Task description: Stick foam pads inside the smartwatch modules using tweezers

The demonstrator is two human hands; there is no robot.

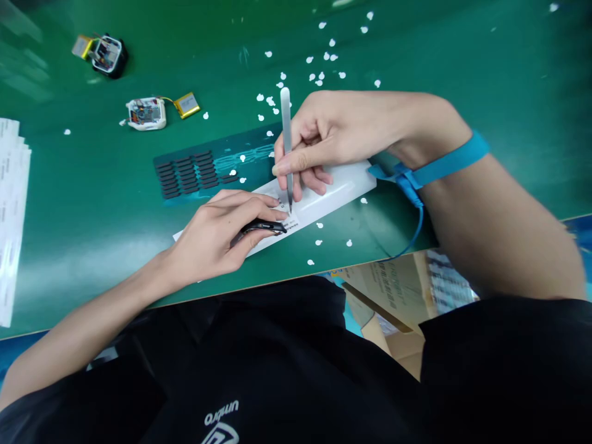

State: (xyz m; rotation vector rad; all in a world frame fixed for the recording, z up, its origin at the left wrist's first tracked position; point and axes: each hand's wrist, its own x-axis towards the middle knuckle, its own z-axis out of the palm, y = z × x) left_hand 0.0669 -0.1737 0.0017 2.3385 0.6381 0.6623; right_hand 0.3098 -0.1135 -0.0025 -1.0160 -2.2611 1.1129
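Note:
My right hand (314,145) is closed around silver tweezers (286,123), held nearly upright. Their tip points down at printed labels on a white label strip (335,188), close to the fingers of my other hand; whether the tip touches cannot be made out. Between thumb and fingers, my left hand (231,228) grips a small black curved part (263,226) over the left portion of the strip. Just behind both hands lies a dark teal sheet (222,148) bearing rows of small black strips (187,172). A blue wrist strap (456,160) with a cord circles my right wrist.
Small white round stickers (322,76) are scattered over the green table (522,123). Two opened devices, one black-cased (108,57) and one white-cased (147,113), lie at upper left with batteries attached. A stack of white sheets (12,216) sits far left; cardboard boxes (393,308) stand below the edge.

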